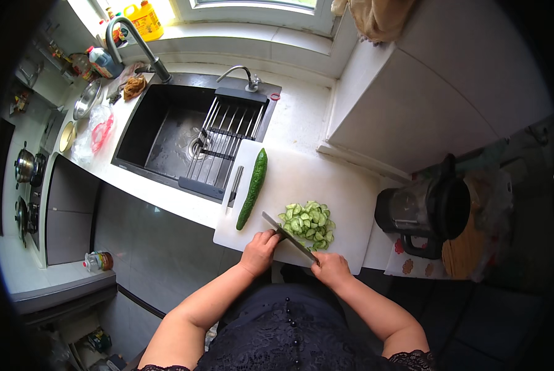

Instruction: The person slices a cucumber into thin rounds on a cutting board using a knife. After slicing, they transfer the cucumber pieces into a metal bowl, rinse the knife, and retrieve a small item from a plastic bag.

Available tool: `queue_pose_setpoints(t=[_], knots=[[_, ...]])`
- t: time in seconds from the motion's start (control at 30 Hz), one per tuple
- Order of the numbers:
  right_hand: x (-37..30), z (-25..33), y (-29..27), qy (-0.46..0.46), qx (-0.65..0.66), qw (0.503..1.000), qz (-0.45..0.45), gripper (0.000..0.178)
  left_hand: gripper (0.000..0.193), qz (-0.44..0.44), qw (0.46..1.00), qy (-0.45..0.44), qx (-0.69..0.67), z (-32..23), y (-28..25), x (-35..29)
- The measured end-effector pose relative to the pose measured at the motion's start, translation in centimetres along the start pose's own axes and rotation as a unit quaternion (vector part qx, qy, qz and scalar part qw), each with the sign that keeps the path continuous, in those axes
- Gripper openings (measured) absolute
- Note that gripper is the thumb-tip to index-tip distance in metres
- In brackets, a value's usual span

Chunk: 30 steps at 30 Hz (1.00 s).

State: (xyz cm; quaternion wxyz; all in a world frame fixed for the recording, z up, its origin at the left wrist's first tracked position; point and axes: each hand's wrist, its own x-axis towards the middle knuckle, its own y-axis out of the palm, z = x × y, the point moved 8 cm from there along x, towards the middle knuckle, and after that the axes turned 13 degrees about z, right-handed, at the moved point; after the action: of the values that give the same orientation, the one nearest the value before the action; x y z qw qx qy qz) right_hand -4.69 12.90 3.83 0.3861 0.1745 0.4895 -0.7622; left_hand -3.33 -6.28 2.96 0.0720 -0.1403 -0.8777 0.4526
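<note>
The person's left forearm [218, 294] slants in from the near left and the right forearm [373, 306] from the near right, both elbows bent. The left hand [260, 248] is back upward, its fingers curled and pointing to the far right. The right hand [331, 268] is closed in a grip. The two hands are near each other, apart.

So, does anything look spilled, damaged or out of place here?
Nothing plainly spilled or damaged: the cucumber slices sit in a loose pile on the cutting board. Slightly odd, the board's near left corner seems to jut past the front edge of the counter.
</note>
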Motion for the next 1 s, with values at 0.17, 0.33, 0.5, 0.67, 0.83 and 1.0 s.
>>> queue_pose_setpoints(t=[0.17,0.33,0.5,0.67,0.83,1.0], knots=[[-1.7,0.6,-1.3,-0.036,0.013,0.999,-0.035,0.032,0.033,-0.009,1.0,0.0,-0.012,0.0,-0.3,0.1],[-3.0,1.1,-2.0,-0.036,-0.008,0.999,-0.032,0.031,0.031,-0.018,1.0,0.005,-0.01,-0.4,-0.7,0.1],[-1.5,1.3,-0.8,-0.02,-0.018,1.0,-0.008,0.031,0.032,-0.014,1.0,0.008,-0.003,-0.2,-0.4,0.0],[0.2,0.1,0.6,-0.043,0.0,0.998,-0.049,0.032,0.033,-0.021,1.0,0.003,-0.005,-0.1,-0.4,-0.3],[-0.2,-1.4,-1.5,-0.012,0.061,0.996,-0.066,0.033,0.031,-0.058,0.998,0.011,-0.011,-0.4,-0.3,0.0],[-2.0,0.6,-3.4,-0.087,-0.007,0.992,-0.093,0.028,0.029,-0.02,1.0,-0.003,-0.002,-0.4,0.4,0.6]])
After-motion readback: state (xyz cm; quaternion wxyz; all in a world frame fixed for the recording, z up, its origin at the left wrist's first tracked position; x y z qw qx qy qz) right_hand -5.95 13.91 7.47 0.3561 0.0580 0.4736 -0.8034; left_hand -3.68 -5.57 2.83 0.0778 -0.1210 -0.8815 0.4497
